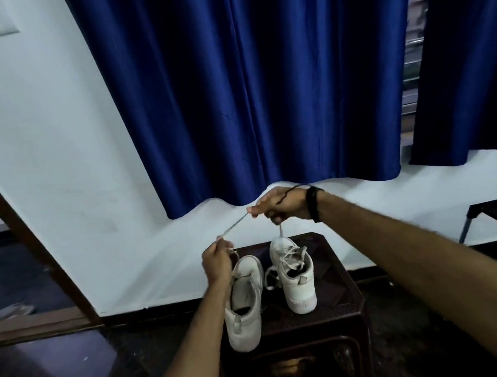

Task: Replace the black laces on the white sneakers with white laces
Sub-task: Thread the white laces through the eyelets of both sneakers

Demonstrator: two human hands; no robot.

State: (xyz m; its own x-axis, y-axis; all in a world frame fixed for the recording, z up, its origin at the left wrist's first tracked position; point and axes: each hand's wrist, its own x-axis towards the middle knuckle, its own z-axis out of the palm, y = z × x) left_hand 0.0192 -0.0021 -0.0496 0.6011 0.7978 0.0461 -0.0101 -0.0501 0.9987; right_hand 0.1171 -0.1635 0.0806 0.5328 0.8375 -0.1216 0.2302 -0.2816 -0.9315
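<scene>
Below the blue curtain (250,87), on the dark worktop (332,270) at lower centre stand two white sneakers (293,278), the left hand (218,265) and right hand (282,205) both pinching a taut white lace (234,226), likely mid-threading; next, feed an eyelet

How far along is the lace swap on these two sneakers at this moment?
Done, it seems: the right sneaker already carries white lacing, and no black lace shows in either shoe. In hand: a white lace is stretched between the left hand and right hand, both pinching it. Left: the left sneaker, whose front is hidden, likely needs lacing.
</scene>
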